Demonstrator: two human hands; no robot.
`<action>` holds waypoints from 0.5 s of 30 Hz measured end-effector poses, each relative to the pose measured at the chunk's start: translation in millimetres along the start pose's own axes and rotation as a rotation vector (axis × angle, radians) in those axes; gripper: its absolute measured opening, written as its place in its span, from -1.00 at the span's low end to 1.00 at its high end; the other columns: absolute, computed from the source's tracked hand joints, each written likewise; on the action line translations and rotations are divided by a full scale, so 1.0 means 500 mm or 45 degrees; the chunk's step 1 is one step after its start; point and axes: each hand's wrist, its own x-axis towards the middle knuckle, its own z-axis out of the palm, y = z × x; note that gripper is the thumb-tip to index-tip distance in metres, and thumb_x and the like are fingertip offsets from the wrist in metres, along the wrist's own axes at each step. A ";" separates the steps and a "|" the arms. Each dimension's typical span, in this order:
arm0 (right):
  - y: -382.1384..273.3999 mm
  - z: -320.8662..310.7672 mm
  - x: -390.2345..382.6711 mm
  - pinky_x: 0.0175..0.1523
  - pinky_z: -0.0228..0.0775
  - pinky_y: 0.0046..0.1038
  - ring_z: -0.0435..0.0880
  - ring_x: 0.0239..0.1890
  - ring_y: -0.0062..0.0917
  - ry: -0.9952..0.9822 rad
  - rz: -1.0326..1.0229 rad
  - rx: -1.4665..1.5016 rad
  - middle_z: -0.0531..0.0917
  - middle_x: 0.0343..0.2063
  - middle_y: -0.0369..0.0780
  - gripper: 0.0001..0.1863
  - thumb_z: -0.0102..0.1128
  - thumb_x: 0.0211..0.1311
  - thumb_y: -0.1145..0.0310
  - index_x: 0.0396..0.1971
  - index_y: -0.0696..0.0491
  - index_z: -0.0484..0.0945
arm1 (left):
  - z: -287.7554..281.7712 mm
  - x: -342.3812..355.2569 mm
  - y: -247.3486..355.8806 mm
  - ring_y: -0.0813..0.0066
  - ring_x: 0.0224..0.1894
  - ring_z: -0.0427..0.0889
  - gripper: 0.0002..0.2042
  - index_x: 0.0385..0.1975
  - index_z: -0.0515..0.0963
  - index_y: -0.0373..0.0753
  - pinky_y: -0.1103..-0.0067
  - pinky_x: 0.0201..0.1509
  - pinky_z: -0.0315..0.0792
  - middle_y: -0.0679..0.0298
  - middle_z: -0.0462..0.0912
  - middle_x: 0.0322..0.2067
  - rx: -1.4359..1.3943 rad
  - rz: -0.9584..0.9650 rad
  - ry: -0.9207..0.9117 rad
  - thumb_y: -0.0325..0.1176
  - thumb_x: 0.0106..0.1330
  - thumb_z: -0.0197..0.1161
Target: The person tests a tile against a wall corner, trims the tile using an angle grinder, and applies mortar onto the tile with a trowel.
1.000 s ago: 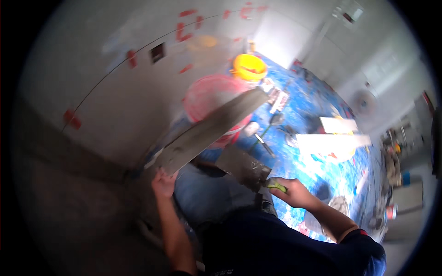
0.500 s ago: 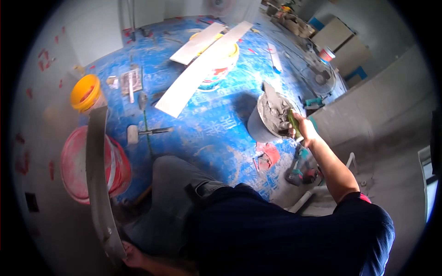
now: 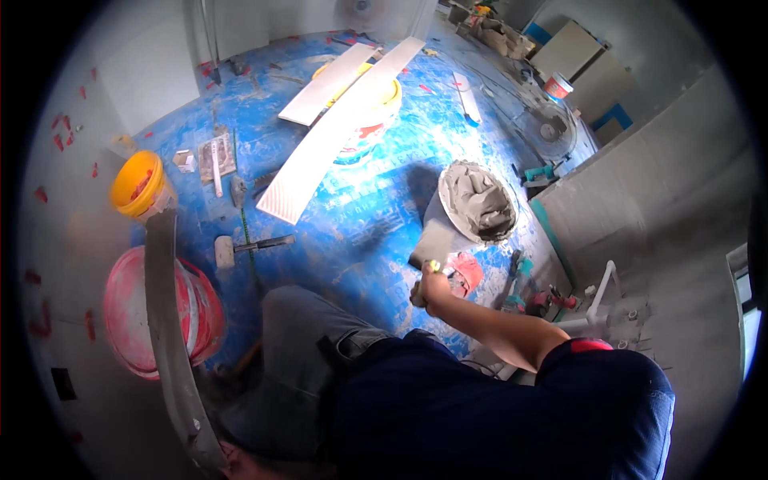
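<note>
My right hand (image 3: 432, 291) grips a trowel by its yellow-green handle, and its flat grey blade (image 3: 433, 244) points away from me. The blade is just off the near left side of a light bucket (image 3: 434, 218) full of thick grey mortar (image 3: 474, 200). At the lower left, my left hand (image 3: 238, 464) holds the near end of a long narrow strip (image 3: 164, 304) with a grey, mortar-like face. Part of that hand is cut off by the picture's lower edge. The strip passes across a dusty red bucket (image 3: 128, 312).
A yellow bucket (image 3: 158, 200) stands beyond the red one. A white-headed mallet (image 3: 226, 252) lies on the blue-covered floor (image 3: 344, 264). Two pale strips (image 3: 332, 144) rest across another bucket. Near my right arm are a red object (image 3: 466, 274), a green power tool (image 3: 518, 282) and white pipes (image 3: 604, 290).
My right hand has lifted the trowel out of the mortar and brought it left and nearer to me. My left hand keeps its hold on the strip.
</note>
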 end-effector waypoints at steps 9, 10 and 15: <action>-0.002 0.073 -0.589 -0.74 0.08 -0.52 0.29 -0.79 -0.56 -1.281 0.345 -0.835 0.41 -0.65 -0.24 -0.53 0.06 0.37 -0.04 -0.12 0.13 0.48 | 0.014 -0.017 0.188 0.28 0.06 0.42 -0.40 0.29 0.33 -0.19 0.51 -0.32 0.47 0.21 0.39 0.21 -0.469 -0.374 -0.335 -0.59 0.15 0.08; 0.020 0.099 -0.638 -0.74 0.09 -0.50 0.30 -0.79 -0.55 -1.395 0.338 -0.908 0.43 -0.64 -0.21 -0.50 0.02 0.39 -0.04 -0.12 0.18 0.47 | 0.040 -0.043 0.198 0.27 0.16 0.42 -0.38 0.32 0.31 -0.20 0.51 -0.28 0.51 0.22 0.37 0.26 -0.474 -0.282 -0.341 -0.61 0.16 0.06; 0.205 0.284 -0.787 -0.71 0.15 -0.56 0.32 -0.77 -0.61 -1.687 0.927 -0.946 0.43 -0.59 -0.30 -0.52 -0.06 0.41 -0.13 -0.12 0.04 0.44 | 0.052 -0.131 0.274 0.28 0.37 0.31 -0.49 0.25 0.38 -0.33 0.50 0.08 0.56 0.18 0.40 0.30 -0.335 -0.085 -0.251 -0.54 0.22 0.11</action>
